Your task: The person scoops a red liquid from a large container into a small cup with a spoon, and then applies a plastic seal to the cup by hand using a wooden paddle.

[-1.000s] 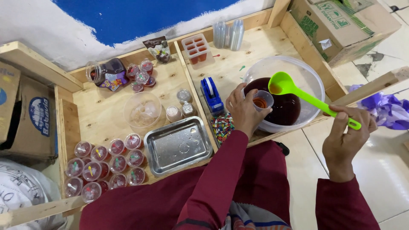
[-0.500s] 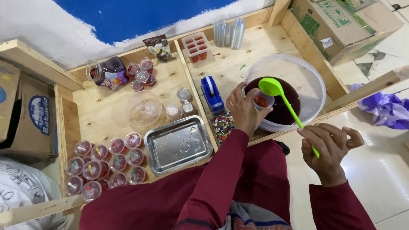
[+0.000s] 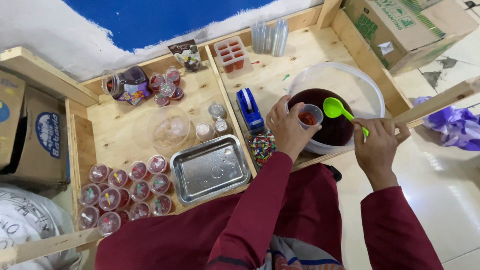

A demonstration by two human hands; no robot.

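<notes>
Head view looks straight down on a wooden tray-like table (image 3: 280, 75) split into compartments. The left hand (image 3: 287, 127) is closed around a small clear plastic cup (image 3: 309, 116) with a little red liquid in it, holding the cup over the near left rim of a large clear bowl (image 3: 367, 87) that contains dark red liquid. The right hand (image 3: 377, 142) pinches the handle of a bright green ladle (image 3: 336, 109), fingers wrapped shut on it; the ladle's scoop sits over the dark liquid, just beside the cup's mouth. Both arms wear dark red sleeves. Just left of the left hand stands a blue tape dispenser (image 3: 249, 107), and below it a clear container of multicoloured sprinkles (image 3: 262, 147) touches the wrist area. In the middle compartment lies an empty metal tray (image 3: 210, 169) with drops of water, behind it an empty clear bowl (image 3: 168, 126) and 3 small lidded cups (image 3: 215, 122). At the near left corner is a cluster of sealed red jelly cups (image 3: 125, 192), each with a small spoon under the lid. Farther back are a jar of dark liquid (image 3: 127, 85) lying on its side, a red ice-cube-style mould (image 3: 231, 54) and a stack of clear cups (image 3: 270, 36). Cardboard boxes (image 3: 400, 25) flank the table.
</notes>
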